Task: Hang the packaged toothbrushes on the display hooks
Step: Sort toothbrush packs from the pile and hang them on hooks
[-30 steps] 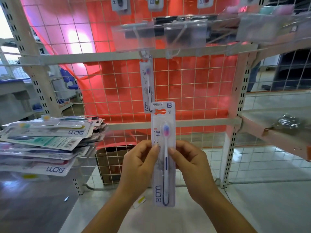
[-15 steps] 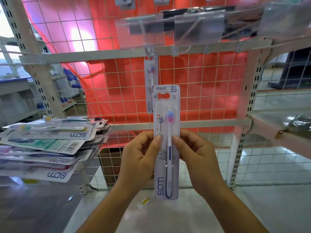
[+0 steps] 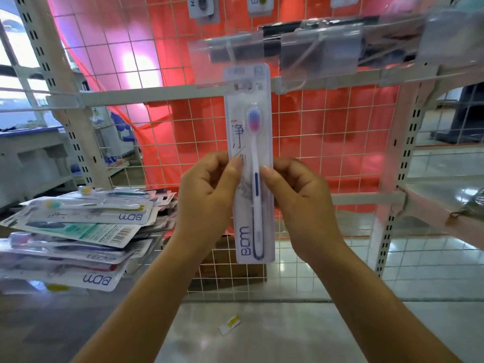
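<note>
Our left hand (image 3: 207,195) and right hand (image 3: 296,197) pinch the packaged toothbrush (image 3: 248,142), fingers curled on its edges. Its hang hole (image 3: 245,87) could miss the hook (image 3: 230,49) (the clear tag (image 3: 209,64) hides it).

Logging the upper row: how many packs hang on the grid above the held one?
3, all cut off at the frame's top: left pack, middle pack, right pack. Others may hang above, out of view.

Upper packs (image 3: 203,7) cut at top edge, toothbrush pack (image 3: 248,142) blurred at top behind label holder (image 3: 225,52)
</note>
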The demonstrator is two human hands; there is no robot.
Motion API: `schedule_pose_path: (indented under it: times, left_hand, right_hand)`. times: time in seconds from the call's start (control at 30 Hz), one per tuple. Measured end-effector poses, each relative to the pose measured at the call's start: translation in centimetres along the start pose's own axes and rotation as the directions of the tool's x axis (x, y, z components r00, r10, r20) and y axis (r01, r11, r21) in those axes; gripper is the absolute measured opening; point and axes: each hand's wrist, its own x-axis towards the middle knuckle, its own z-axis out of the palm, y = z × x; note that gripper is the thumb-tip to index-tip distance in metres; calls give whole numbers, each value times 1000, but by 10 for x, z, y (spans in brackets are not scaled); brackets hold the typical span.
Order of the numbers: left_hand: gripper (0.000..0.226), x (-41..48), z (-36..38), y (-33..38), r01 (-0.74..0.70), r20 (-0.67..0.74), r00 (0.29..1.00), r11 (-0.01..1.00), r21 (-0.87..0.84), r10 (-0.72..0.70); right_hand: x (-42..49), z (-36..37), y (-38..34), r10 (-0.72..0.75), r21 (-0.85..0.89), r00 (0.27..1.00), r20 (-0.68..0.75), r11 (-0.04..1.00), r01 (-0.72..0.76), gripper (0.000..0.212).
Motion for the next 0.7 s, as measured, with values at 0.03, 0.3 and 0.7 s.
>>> schedule_pose_path:
  times: [0.03,0.3,0.7]
  left_hand:
    - [21,4,0,1,3,-9,1000,1000,5,-3]
    - [17,17,1,-3,88,-36,995,994,-62,-91]
    - [20,24,-3,-14,115,-34,993,993,-5,-116]
  right_hand:
    - [3,1,-1,-3,-1,1000,2,1000,3,14]
    - [22,9,-1,1,-27,1000,0,1000,-1,14]
    - [31,15,10,-2,-105,999,-43,994,-2,12]
